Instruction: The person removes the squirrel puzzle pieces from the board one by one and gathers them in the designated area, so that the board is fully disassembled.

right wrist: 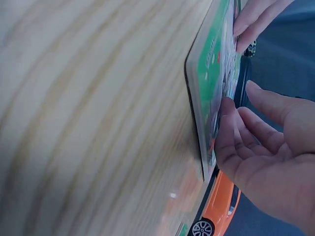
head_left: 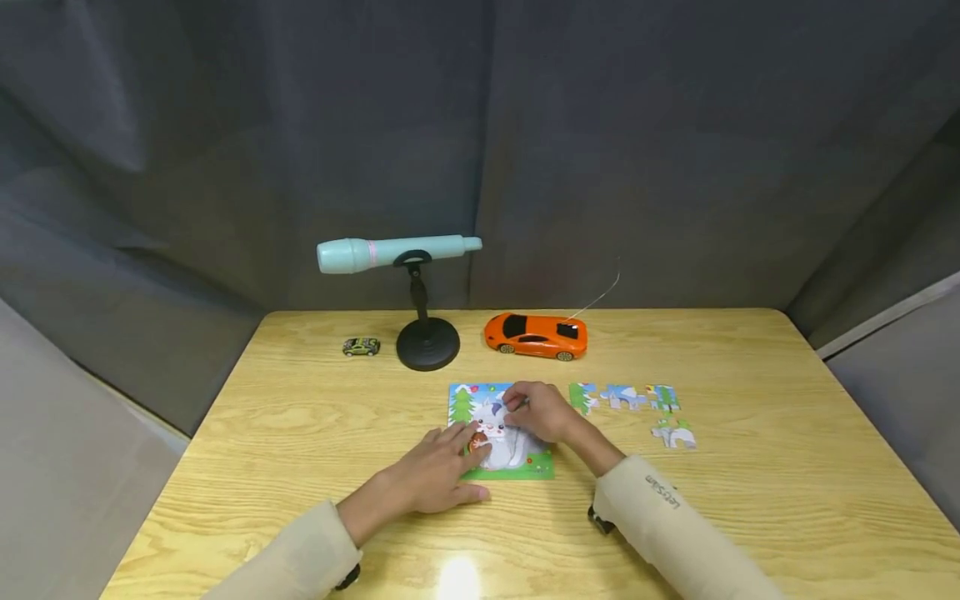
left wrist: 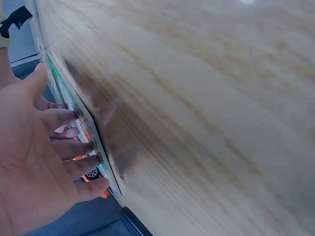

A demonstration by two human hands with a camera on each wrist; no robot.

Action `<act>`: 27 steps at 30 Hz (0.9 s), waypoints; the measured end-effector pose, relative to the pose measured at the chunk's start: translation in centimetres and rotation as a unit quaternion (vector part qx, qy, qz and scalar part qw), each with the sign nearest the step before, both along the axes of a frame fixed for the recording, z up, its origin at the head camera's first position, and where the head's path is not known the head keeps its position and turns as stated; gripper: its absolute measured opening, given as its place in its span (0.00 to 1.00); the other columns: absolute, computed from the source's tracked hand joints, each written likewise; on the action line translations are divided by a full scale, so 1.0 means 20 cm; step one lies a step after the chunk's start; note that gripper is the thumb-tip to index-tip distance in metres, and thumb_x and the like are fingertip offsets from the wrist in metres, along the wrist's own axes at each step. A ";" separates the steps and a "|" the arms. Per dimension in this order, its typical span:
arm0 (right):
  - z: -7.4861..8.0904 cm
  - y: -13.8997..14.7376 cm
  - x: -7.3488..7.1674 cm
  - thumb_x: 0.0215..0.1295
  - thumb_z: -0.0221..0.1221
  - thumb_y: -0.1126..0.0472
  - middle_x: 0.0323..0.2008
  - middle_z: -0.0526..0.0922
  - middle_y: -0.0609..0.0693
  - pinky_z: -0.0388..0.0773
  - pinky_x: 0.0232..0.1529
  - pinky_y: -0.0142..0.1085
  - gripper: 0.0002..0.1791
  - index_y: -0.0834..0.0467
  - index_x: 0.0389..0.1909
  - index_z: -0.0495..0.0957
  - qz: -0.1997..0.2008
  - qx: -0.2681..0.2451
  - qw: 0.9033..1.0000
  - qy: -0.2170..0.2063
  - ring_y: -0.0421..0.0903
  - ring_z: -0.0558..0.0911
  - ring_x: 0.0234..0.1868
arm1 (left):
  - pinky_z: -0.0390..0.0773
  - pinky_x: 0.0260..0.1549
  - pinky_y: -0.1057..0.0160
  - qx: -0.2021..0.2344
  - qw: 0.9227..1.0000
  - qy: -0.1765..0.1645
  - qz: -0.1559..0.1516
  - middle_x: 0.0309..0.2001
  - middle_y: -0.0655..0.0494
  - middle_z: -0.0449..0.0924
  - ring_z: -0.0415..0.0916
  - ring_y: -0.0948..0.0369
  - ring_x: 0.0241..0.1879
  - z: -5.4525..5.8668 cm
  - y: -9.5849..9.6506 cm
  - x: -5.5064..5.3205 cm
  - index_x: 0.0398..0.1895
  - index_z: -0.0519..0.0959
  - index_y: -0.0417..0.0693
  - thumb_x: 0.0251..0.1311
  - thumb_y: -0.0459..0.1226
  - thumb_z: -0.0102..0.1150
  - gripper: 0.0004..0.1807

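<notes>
A jigsaw puzzle (head_left: 525, 471) with a grey cartoon animal, a green tree and a green lower border lies flat on the wooden table. My left hand (head_left: 438, 471) rests its spread fingers on the puzzle's left side, thumb beyond the lower edge. At the upper right of the puzzle, my right hand (head_left: 542, 411) touches the surface with bent fingertips. In the right wrist view its thumb (right wrist: 268, 101) stands apart from the fingers, with nothing visible between them. The right hand covers part of the picture beneath it. Along its edge, the puzzle board (right wrist: 197, 93) shows some thickness.
Several loose puzzle pieces (head_left: 624, 397) lie right of the puzzle, one piece (head_left: 673, 433) nearer me. Behind stand an orange toy car (head_left: 536, 336) with a thin antenna, a light-blue microphone (head_left: 405, 252) on a black stand (head_left: 427, 344), and a small green toy car (head_left: 362, 347).
</notes>
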State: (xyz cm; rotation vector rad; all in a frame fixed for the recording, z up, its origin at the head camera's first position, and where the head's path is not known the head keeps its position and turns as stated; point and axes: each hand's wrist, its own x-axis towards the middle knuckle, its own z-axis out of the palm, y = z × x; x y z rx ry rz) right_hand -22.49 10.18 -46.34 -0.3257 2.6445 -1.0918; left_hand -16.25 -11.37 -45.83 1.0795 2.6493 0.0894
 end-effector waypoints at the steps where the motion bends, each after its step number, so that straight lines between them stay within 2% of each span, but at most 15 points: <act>1: 0.00 -0.01 0.00 0.59 0.64 0.64 0.36 0.81 0.50 0.75 0.36 0.31 0.11 0.60 0.43 0.80 0.003 -0.001 1.000 0.001 0.41 0.76 0.34 | 0.57 0.67 0.41 -0.001 1.000 0.002 0.001 0.74 0.41 0.48 0.48 0.45 0.74 0.00 0.00 0.00 0.72 0.58 0.55 0.65 0.63 0.39 0.38; 9: 0.01 -0.05 -0.01 0.60 0.63 0.65 0.34 0.79 0.50 0.74 0.38 0.32 0.10 0.61 0.43 0.79 0.007 0.017 1.000 -0.010 0.42 0.74 0.33 | 0.58 0.66 0.40 -0.011 1.000 0.013 -0.001 0.75 0.42 0.48 0.48 0.46 0.74 0.01 0.00 0.00 0.72 0.59 0.56 0.65 0.63 0.39 0.37; 17: 0.00 -0.07 -0.01 0.59 0.62 0.67 0.29 0.76 0.49 0.69 0.33 0.31 0.10 0.62 0.42 0.79 0.019 0.028 0.999 -0.001 0.41 0.71 0.30 | 0.58 0.66 0.40 -0.025 1.000 0.012 0.005 0.75 0.43 0.49 0.49 0.47 0.73 0.01 0.01 0.00 0.72 0.59 0.57 0.64 0.64 0.40 0.37; 27: 0.00 -0.08 -0.01 0.58 0.62 0.68 0.27 0.74 0.48 0.67 0.31 0.30 0.12 0.61 0.43 0.79 0.032 0.037 0.999 0.003 0.41 0.70 0.27 | 0.59 0.65 0.40 -0.026 1.000 0.008 0.005 0.74 0.43 0.50 0.50 0.47 0.73 0.03 0.02 0.01 0.71 0.60 0.56 0.64 0.63 0.42 0.37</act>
